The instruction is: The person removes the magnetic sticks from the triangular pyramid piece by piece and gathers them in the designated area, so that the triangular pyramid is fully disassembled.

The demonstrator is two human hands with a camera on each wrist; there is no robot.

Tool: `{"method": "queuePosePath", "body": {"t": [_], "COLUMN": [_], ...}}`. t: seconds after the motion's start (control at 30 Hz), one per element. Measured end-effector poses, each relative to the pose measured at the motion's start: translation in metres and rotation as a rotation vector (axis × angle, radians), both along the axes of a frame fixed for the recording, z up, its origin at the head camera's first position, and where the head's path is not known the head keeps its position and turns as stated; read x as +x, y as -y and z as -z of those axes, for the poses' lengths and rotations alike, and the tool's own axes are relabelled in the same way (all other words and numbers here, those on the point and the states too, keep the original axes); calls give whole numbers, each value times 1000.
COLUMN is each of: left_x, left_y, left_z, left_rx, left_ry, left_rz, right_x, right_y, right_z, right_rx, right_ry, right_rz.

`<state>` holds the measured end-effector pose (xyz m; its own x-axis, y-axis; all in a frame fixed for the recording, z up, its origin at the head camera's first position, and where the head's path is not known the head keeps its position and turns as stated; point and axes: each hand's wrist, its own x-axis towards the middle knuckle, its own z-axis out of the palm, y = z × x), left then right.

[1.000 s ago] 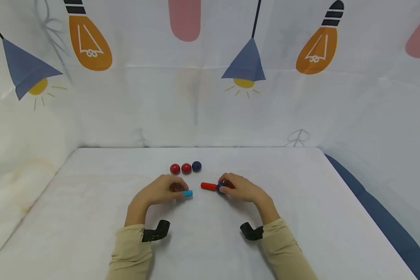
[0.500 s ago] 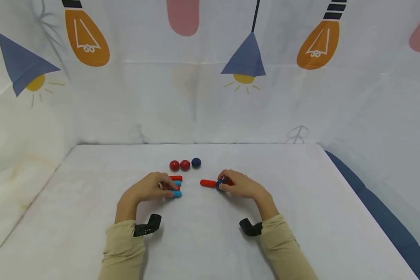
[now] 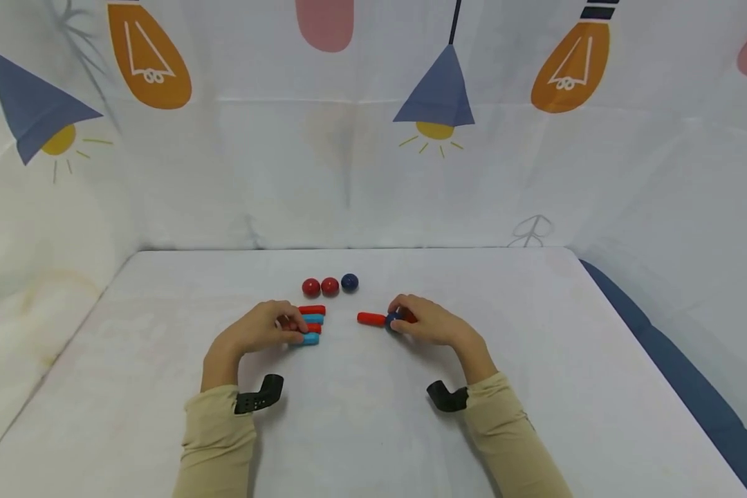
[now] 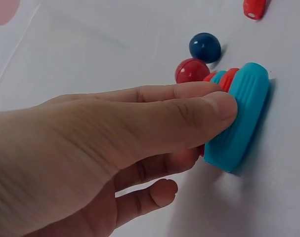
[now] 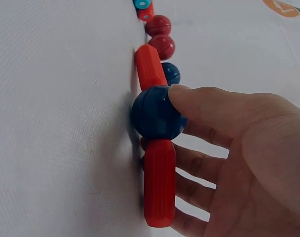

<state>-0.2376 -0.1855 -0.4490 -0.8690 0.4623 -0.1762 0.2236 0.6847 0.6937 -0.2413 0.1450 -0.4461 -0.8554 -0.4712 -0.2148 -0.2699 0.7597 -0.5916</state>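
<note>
My left hand (image 3: 256, 332) is at a row of short ribbed sticks, red and light blue by turns. In the left wrist view its thumb presses the face of the nearest light blue stick (image 4: 242, 118), and the index finger reaches over the others, so it pinches there. The left ends of the row are hidden by the hand. My right hand (image 3: 432, 321) pinches a dark blue ball (image 5: 158, 113) between thumb and fingers. One red stick (image 5: 159, 182) and another red stick (image 5: 150, 66) meet the ball on opposite sides, in a nearly straight line.
Behind the hands, two red balls (image 3: 311, 288) and a dark blue ball (image 3: 350, 282) stand in a line on the white table (image 3: 361, 429). A white printed curtain (image 3: 286, 180) hangs behind the table. Each wrist wears a black mount (image 3: 261, 394).
My left hand has moved left with the light blue stick, which now lies against the row. More of the sticks show. The right hand has kept its grip on the ball.
</note>
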Motion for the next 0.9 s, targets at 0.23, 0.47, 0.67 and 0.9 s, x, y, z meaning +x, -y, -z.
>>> {"method": "queuePosePath", "body": {"t": [0.23,0.47,0.67,0.9], "left_x": [-2,5,12,18], "left_y": [-8,-37,-93,-124], "left_z": [-3,-7,6,21], "left_rx": [37,50,2,-93], "left_ry": [-32,-192,-312,-331], "left_rz": [42,40,51,44], "right_x": [2,5,9,9], "right_y": [-2,0,-5,-7], "right_z": [-3,-2,2,3], "right_rx": [3,-26,-50,-79], "right_ry": [5,46,34,5], "right_rz": [14,-2,-49,-70]}}
